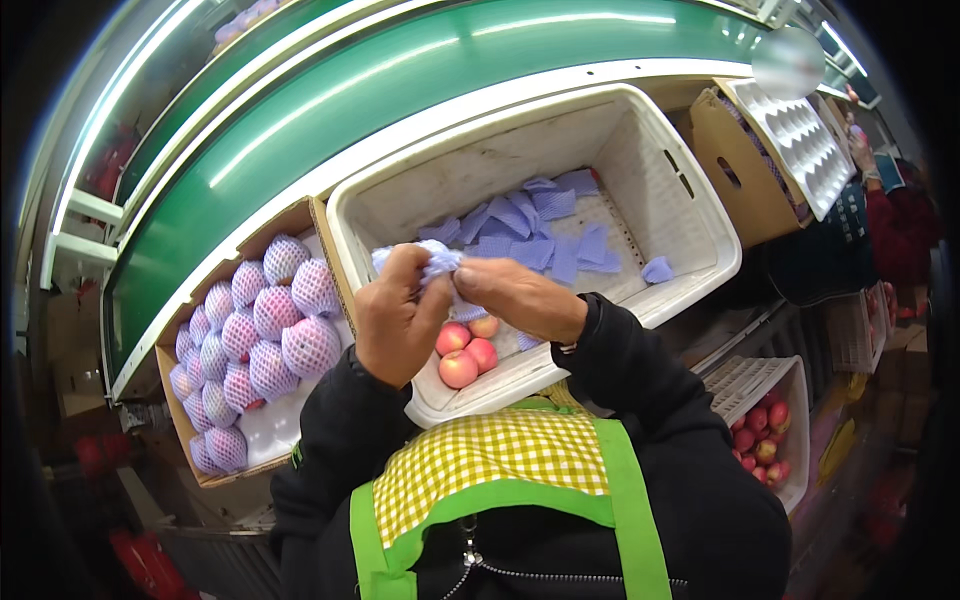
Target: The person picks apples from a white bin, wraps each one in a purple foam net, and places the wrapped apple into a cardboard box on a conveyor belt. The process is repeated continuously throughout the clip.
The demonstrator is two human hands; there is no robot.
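Note:
My left hand [400, 319] grips a bunched, pale lilac foam fruit net [441, 256] above the near left corner of a white plastic bin [721, 247]. The fingertips of my right hand [525, 298] pinch the same net from the right. Whether an apple sits inside the net is hidden by my fingers. Several bare red apples [459, 369] lie in the bin's near end, below my hands. Flat lilac foam nets [510, 217] are strewn across its floor. To the left, net-wrapped apples [311, 346] sit in rows inside a cardboard carton [335, 259].
Beyond the bin runs a green conveyor belt [360, 97] with a white rail. A cardboard box [724, 169] and a white moulded tray [795, 142] stand at right. Lower right is a white crate [799, 420] of red apples. Another person's hand [862, 154] shows at far right.

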